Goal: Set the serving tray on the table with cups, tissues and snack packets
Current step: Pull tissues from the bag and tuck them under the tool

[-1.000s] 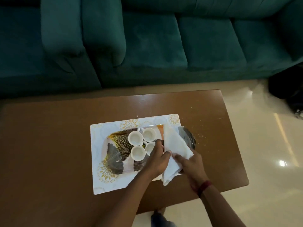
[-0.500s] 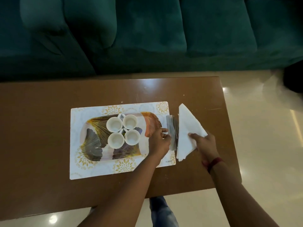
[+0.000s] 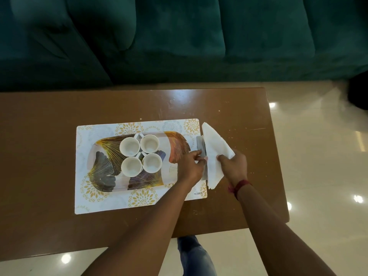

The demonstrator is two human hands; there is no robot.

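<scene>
Holding tissues (image 3: 214, 148) in my right hand (image 3: 234, 166), long axis pointing away; left hand (image 3: 189, 166) pinches the silvery strip (image 3: 200, 144) just left of them.

I look down on a teal sofa (image 3: 179, 36) behind the brown bench (image 3: 39, 156), light spots glinting on the glossy cream floor (image 3: 318, 156).

The leaf-printed rounded serving tray (image 3: 103, 162) lies flat, with four small white cups (image 3: 129, 146) upright at its middle. Just right of it, my right hand (image 3: 234, 166) grips folded white tissues (image 3: 214, 144) beside a thin silvery packet (image 3: 200, 144) that my left hand (image 3: 189, 167) pinches.
</scene>
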